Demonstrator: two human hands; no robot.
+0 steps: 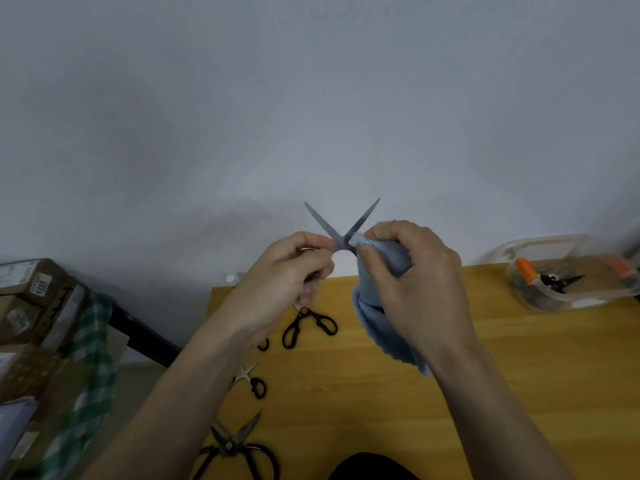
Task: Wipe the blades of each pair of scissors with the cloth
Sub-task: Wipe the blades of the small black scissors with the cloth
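**Open scissors held up, cloth at the blade root**

A pair of scissors (pixel 341 233) is held above the far edge of the worktop (pixel 502 358), at the centre of the frame, with its blades spread in an X against the pale wall (pixel 311 98). Its handles are gripped in the curled fingers of the left hand (pixel 287 271) and are mostly hidden by it. A blue cloth (pixel 381 306) is bunched in the right hand (pixel 415 282), whose fingers and thumb are curled round it; a fold of the cloth is pinched against the right-hand blade, just beside the pivot. The rest of the cloth hangs down beneath the hand, towards the worktop.

Further scissors are laid on the worktop at lower centre-left. A black-handled pair with a red pivot (pixel 308 323) is seen just below the left hand. A small pair (pixel 251 379) lies nearer the viewer, partly covered by the left forearm. A large dark pair (pixel 235 445) with its blades slightly parted is seen at the bottom edge.

At the right edge, a clear tub (pixel 568 271) is set on the worktop, with an orange-handled tool (pixel 526 270) and dark scissors inside; the details are blurred. Cardboard boxes (pixel 31 299) and a green checked fabric (pixel 93 358) are seen at the left edge, off the worktop.
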